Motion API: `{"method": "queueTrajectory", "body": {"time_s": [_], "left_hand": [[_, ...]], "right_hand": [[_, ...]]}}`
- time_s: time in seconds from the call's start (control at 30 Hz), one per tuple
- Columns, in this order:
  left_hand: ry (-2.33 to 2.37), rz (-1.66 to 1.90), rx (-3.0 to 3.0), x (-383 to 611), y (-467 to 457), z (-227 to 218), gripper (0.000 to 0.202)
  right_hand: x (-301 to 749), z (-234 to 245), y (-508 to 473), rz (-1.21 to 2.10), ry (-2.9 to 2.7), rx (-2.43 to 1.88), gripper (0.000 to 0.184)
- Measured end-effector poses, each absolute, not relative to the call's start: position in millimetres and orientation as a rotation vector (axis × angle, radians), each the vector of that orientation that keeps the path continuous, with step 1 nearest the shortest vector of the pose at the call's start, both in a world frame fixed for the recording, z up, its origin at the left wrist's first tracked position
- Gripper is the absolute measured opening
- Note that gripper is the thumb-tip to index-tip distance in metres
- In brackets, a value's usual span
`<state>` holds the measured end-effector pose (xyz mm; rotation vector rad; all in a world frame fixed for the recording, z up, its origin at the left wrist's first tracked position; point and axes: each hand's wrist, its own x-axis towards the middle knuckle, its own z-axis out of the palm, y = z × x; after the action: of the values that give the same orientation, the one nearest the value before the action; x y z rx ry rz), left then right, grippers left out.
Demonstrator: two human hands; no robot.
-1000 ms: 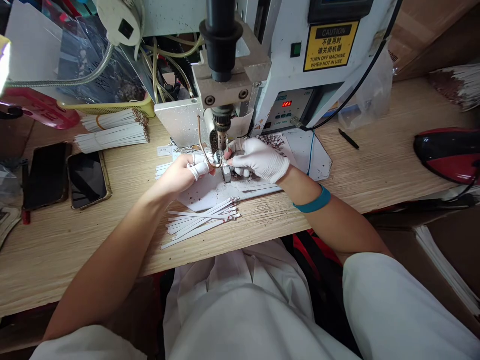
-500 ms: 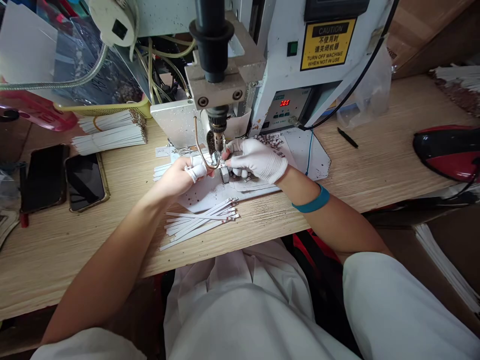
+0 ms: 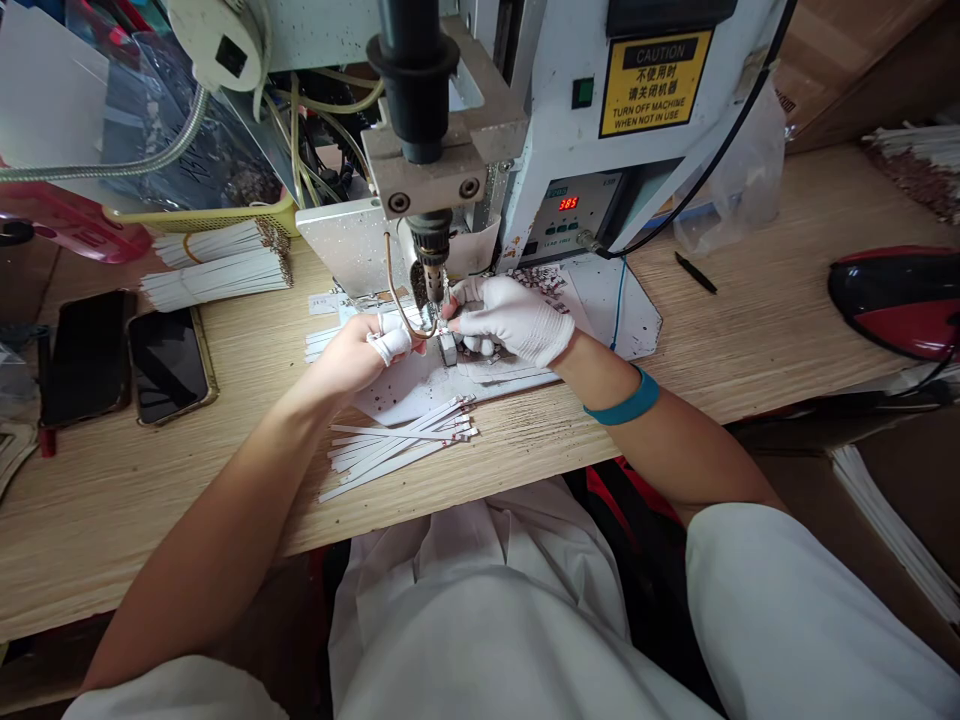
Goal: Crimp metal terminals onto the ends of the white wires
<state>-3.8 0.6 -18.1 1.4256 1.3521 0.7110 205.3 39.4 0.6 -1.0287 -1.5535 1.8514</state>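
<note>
My left hand (image 3: 360,350), with white finger cots on its fingers, grips a few flat white strips (image 3: 324,342) whose ends stick out to the left. My right hand (image 3: 514,320), in a white glove, curls close beside it around a small metal block (image 3: 448,348). What its fingers pinch is hidden. Both hands sit just below the nozzle (image 3: 433,265) of a benchtop machine (image 3: 555,110), and a thin copper tube (image 3: 397,295) curves down past my left fingertips. A loose pile of white strips (image 3: 397,447) lies on the wooden bench (image 3: 225,480) below my hands.
Two bundled stacks of white strips (image 3: 217,265) and two phones (image 3: 169,352) lie left of the machine. A black pen (image 3: 695,272), a plastic bag (image 3: 735,170) and a red-and-black object (image 3: 892,300) are on the right. Speckled paper sheets (image 3: 409,385) lie under my hands.
The view has drifted slightly, and the machine sits a little further up and left. My hands stay at the nozzle with almost no visible movement.
</note>
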Motion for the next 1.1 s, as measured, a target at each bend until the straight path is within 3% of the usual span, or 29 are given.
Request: {"method": "queueTrajectory", "body": {"time_s": [0.7, 1.1], "left_hand": [[1.417, 0.701, 1.427, -2, -1, -15, 0.02], [1.382, 0.671, 1.459, 1, 0, -8, 0.029]], "right_hand": [[207, -8, 42, 1.868, -1.545, -0.977, 0.015], [206, -3, 42, 1.893, -1.512, -1.06, 0.018]]}}
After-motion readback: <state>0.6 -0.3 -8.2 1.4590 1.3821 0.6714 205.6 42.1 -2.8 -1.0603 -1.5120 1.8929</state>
